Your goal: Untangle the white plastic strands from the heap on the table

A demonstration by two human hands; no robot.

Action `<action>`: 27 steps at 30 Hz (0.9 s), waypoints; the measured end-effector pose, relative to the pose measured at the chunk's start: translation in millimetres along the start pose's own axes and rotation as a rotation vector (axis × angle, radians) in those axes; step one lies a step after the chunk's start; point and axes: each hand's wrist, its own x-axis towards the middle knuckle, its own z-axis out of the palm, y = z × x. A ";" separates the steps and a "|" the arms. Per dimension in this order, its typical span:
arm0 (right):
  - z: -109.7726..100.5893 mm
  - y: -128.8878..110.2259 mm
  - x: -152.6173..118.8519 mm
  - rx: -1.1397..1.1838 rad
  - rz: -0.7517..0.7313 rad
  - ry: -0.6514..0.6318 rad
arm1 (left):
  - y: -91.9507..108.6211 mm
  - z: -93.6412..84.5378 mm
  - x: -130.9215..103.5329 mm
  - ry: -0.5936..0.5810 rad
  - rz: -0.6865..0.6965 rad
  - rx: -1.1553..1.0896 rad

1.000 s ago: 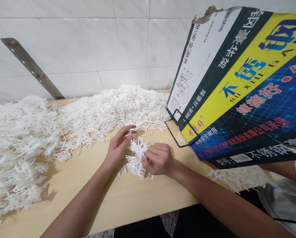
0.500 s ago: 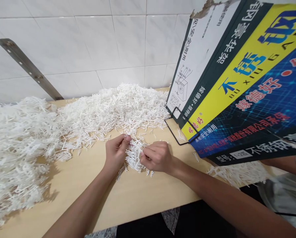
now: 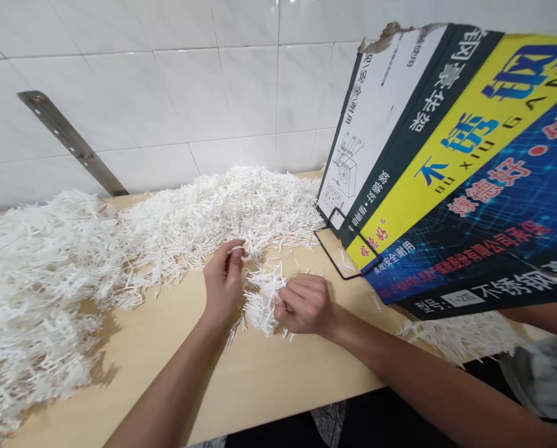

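My left hand (image 3: 223, 281) is closed in a pinch, with a small white plastic piece (image 3: 239, 248) between thumb and forefinger, near the front of the back heap. My right hand (image 3: 306, 305) is curled into a fist against a bunch of white branched plastic pieces (image 3: 262, 302); their ends stick out beside its thumb. That bunch lies between the two hands, just over the table (image 3: 241, 386). What sits inside the right fist is mostly hidden.
A heap of thin white pieces (image 3: 245, 208) lies along the wall, and a larger branched heap (image 3: 35, 292) is at left. A printed carton (image 3: 446, 168) stands at right beside a black wire frame (image 3: 341, 274). Another person's arm (image 3: 539, 320) shows behind it. A metal bracket (image 3: 73, 143) leans there.
My left hand has drawn back from the bunch, toward the back heap, and its fingers have shifted. My right fist stays at the bunch. The whole view has tilted slightly upward.
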 end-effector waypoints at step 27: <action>0.9 -2.9 -0.5 -0.020 0.027 -0.023 | -5.5 -7.5 5.2 0.017 0.005 -0.112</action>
